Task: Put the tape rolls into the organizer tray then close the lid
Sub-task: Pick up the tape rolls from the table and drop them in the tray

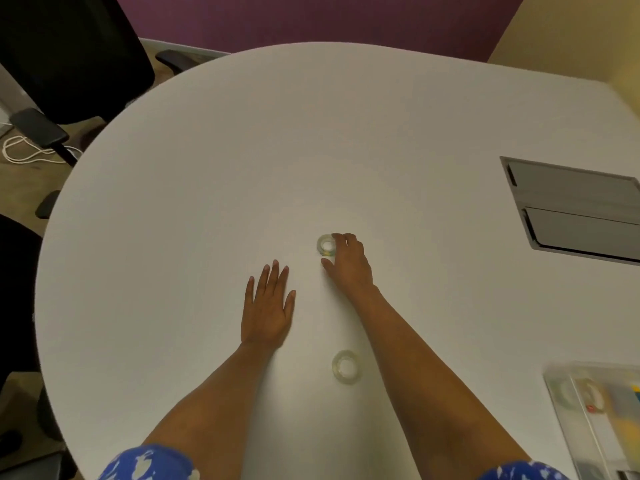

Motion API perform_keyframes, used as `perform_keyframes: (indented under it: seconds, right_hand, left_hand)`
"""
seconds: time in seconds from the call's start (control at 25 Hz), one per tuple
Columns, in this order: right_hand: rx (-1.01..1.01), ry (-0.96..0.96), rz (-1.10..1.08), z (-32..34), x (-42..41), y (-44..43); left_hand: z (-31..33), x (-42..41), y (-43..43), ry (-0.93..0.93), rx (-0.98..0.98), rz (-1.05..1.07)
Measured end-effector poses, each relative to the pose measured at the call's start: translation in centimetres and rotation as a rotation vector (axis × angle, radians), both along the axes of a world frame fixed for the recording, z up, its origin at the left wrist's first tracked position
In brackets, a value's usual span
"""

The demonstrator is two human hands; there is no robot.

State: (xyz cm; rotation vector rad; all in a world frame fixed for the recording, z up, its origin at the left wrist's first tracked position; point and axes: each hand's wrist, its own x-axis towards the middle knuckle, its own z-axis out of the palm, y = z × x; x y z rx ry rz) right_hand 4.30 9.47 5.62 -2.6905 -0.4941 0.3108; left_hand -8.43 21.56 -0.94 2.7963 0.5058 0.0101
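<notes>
Two clear tape rolls lie on the white table (311,150). The far tape roll (325,244) sits at mid-table, and my right hand (348,261) curls around its right side, fingers and thumb touching it while it rests on the table. The near tape roll (346,366) lies flat between my forearms, untouched. My left hand (268,308) lies flat on the table with fingers spread, holding nothing. The clear plastic organizer tray (557,403) stands at the lower right edge, partly cut off, with tape rolls and coloured items inside. Its lid cannot be made out.
A grey metal cable hatch (575,209) is set into the table at the right. A black office chair (69,57) stands beyond the far left edge, with a phone (38,128) and a white cable (31,154) on the floor.
</notes>
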Motion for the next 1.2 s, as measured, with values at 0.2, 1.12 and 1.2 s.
perform_keyframes:
  seconds: [0.2,1.12,1.2]
  right_hand:
    - [0.001,0.067,0.002,-0.7,2.3,2.1]
    - [0.101,-0.048,-0.067,2.6,-3.5,-9.4]
    - [0.097,-0.063,-0.084,3.2,-4.2,-12.3]
  left_hand:
    - [-0.4,2.3,0.7,-0.02,0.004,0.009]
    - [2.3,-3.2,-4.8,0.059,-0.149,0.06]
    - [3.2,-3.7,-7.2,0.048,-0.148,0.051]
